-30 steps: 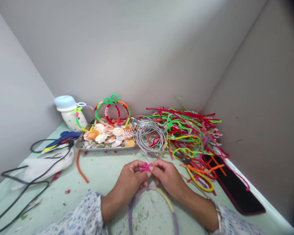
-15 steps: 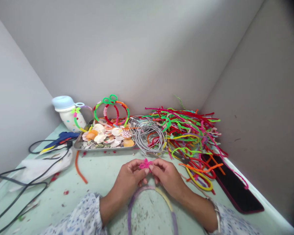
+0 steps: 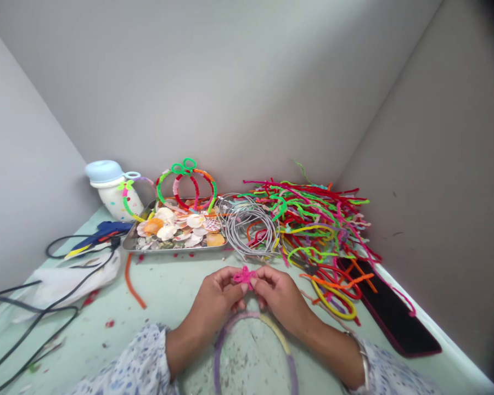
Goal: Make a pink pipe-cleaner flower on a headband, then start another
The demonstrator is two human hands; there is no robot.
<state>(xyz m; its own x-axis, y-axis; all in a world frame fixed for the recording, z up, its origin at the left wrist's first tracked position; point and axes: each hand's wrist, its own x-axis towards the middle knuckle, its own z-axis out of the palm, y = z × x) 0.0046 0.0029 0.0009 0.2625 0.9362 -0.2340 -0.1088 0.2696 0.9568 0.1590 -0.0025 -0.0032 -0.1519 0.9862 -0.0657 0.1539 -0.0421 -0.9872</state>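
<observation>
My left hand and my right hand meet in front of me, fingers pinched on a small pink pipe-cleaner flower held between them. Under my wrists lies a headband wrapped in purple and yellow pipe cleaner, arching up toward my fingers. Both hands hover just above the pale green table.
A metal tray of seashells sits behind, with finished headbands and a white jug. Grey bare headbands and a heap of coloured pipe cleaners lie right. A glue gun, cables, a plastic bag and a black phone flank the hands.
The hands have stayed in place; the pink flower has been turned slightly between the fingers and its petals show more clearly. The view has shifted a little.
</observation>
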